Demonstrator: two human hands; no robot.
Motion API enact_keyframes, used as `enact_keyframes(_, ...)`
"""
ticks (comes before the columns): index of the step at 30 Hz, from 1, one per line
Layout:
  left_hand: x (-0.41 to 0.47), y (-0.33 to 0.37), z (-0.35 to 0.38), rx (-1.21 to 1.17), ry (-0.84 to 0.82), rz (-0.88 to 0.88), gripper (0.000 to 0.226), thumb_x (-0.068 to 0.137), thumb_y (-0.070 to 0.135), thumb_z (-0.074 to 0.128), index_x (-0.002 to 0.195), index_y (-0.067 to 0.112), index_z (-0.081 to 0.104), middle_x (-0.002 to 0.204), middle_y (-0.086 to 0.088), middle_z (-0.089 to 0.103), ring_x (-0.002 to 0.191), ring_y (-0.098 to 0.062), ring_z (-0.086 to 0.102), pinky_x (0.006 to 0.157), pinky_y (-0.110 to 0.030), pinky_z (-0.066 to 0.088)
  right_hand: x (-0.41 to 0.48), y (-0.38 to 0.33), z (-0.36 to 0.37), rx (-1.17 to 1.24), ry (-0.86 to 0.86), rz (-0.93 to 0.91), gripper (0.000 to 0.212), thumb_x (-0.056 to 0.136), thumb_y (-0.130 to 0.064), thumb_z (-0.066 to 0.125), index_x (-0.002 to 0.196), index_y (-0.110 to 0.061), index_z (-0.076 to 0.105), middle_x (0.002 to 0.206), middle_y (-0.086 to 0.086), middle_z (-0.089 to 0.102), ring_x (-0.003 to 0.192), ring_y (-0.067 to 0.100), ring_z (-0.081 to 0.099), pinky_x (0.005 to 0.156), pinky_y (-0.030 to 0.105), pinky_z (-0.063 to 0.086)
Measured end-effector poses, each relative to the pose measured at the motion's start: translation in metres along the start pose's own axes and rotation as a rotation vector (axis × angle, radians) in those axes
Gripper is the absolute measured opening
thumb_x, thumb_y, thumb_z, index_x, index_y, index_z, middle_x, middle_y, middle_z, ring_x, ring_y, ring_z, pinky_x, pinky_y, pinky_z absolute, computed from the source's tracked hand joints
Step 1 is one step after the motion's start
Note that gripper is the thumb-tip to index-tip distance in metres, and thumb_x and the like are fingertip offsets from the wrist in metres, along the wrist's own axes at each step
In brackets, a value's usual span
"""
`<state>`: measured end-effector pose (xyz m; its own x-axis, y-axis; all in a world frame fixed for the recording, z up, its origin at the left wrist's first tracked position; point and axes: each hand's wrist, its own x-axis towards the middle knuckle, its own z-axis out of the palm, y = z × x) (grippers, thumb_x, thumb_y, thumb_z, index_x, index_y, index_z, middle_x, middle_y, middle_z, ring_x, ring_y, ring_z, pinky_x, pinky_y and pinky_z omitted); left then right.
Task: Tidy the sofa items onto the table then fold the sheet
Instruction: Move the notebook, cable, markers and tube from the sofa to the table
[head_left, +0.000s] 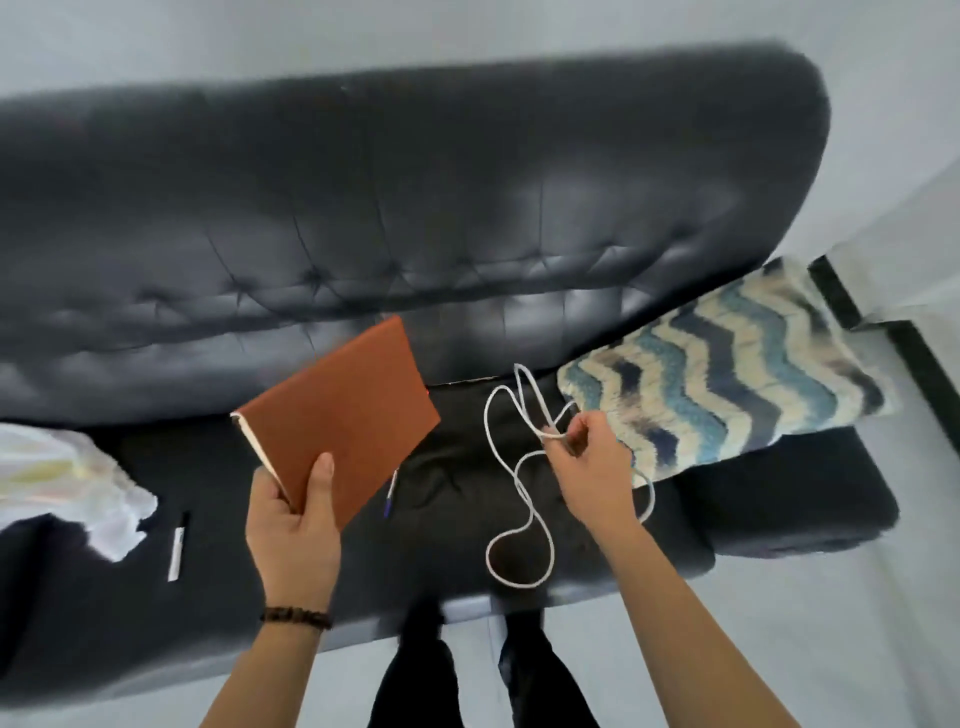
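Left hand (293, 525): thumb (319, 483) flat on the cover, other fingers curled underneath, gripping one corner of a brown notebook (343, 415). The cover is smooth and leather-like, rectangular, with cream page edges showing on the left side. It is held tilted above the seat. A dark beaded bracelet (296, 617) sits on that wrist.

Right hand (592, 467): fingertips (553, 441) pinch a thin white cable (488, 556). The round cord hangs in loose loops over the seat, and one strand runs behind the hand.

The sofa (415, 208) is dark, shiny, button-tufted leather with a long rounded back.

On the seat:
- Two pens: a white pen with a black cap (176, 551) lying at left, and a blue-tipped pen (390, 493) partly hidden under the notebook.
- One crumpled white cloth (62, 478) at the far left, thin and wrinkled.
- One fuzzy blanket (727, 374) at the right end, with a blue, navy and cream zigzag pattern.

Two legs in dark trousers (415, 675) stand on the pale floor (779, 623).
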<state>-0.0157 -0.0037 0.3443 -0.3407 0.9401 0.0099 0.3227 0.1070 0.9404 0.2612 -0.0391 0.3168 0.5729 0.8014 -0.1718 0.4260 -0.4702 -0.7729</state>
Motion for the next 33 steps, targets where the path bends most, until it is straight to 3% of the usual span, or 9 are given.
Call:
enact_keyframes(2,-0.012,0.028,-0.019,-0.024,0.004,0.026,0.015,0.089,0.037,0.066,0.080,0.036,0.055,0.079,0.012,0.063,0.070,0.001,0.058,0.067,-0.027,0.048,-0.015,-0.025,-0.023,0.035,0.073,-0.021,0.034,0.084,-0.030,0.071,0.071,-0.024,0.039,0.058,-0.007,0.047,0.054,0.007,0.043,0.057,0.027,0.038)
enact_keyframes(4,-0.021,0.049,-0.037,-0.054,-0.008,0.044,0.016,0.091,0.034,0.066,0.080,0.034,0.055,0.080,0.009,0.063,0.071,-0.005,0.059,0.068,-0.030,0.048,-0.034,-0.048,-0.042,0.063,0.143,-0.063,0.036,0.085,-0.032,0.071,0.071,-0.025,0.039,0.058,-0.009,0.045,0.054,0.005,0.043,0.054,0.018,0.037)
enact_keyframes(11,-0.043,0.066,-0.082,-0.115,-0.162,0.116,0.016,0.088,0.042,0.065,0.086,0.028,0.058,0.076,0.022,0.064,0.070,0.008,0.059,0.059,-0.002,0.042,-0.130,-0.064,-0.070,0.147,0.427,0.024,0.036,0.087,-0.043,0.069,0.071,-0.031,0.039,0.061,-0.013,0.051,0.054,0.001,0.046,0.051,0.010,0.037)
enact_keyframes(18,-0.100,0.092,-0.057,-0.109,-0.493,0.190,0.021,0.088,0.040,0.064,0.095,0.021,0.060,0.083,0.011,0.065,0.072,0.006,0.059,0.065,-0.014,0.049,-0.252,-0.021,-0.128,0.148,0.647,0.218,0.032,0.088,-0.040,0.069,0.074,-0.029,0.043,0.061,-0.006,0.052,0.054,0.000,0.048,0.049,0.011,0.041)
enact_keyframes(20,-0.132,0.111,-0.042,-0.108,-0.596,0.248,0.017,0.090,0.038,0.063,0.094,0.022,0.059,0.083,0.014,0.063,0.074,0.011,0.058,0.065,-0.022,0.048,-0.292,-0.003,-0.160,0.159,0.762,0.263,0.031,0.088,-0.039,0.070,0.074,-0.029,0.044,0.062,-0.007,0.054,0.056,-0.001,0.049,0.052,0.009,0.041)
enact_keyframes(24,-0.214,0.144,-0.008,-0.123,-0.757,0.386,0.015,0.091,0.037,0.061,0.092,0.022,0.058,0.081,0.019,0.060,0.075,0.015,0.056,0.064,-0.020,0.041,-0.371,0.040,-0.222,0.214,0.969,0.346,0.029,0.083,-0.046,0.070,0.074,-0.036,0.044,0.067,-0.020,0.056,0.053,0.003,0.048,0.050,0.011,0.040)
enact_keyframes(29,-0.366,0.165,0.035,-0.168,-0.966,0.486,0.026,0.092,0.039,0.060,0.106,0.017,0.060,0.089,0.022,0.062,0.081,0.015,0.058,0.068,-0.018,0.044,-0.474,0.127,-0.287,0.294,1.137,0.509,0.030,0.083,-0.050,0.069,0.076,-0.035,0.044,0.068,-0.014,0.059,0.053,0.009,0.050,0.046,0.015,0.036)
enact_keyframes(33,-0.493,0.171,0.058,-0.197,-1.143,0.530,0.011,0.093,0.037,0.060,0.100,0.028,0.059,0.090,0.022,0.062,0.082,0.011,0.060,0.069,-0.015,0.046,-0.545,0.194,-0.337,0.351,1.232,0.582,0.031,0.085,-0.041,0.072,0.074,-0.033,0.044,0.063,-0.008,0.057,0.046,0.007,0.045,0.044,0.010,0.034)
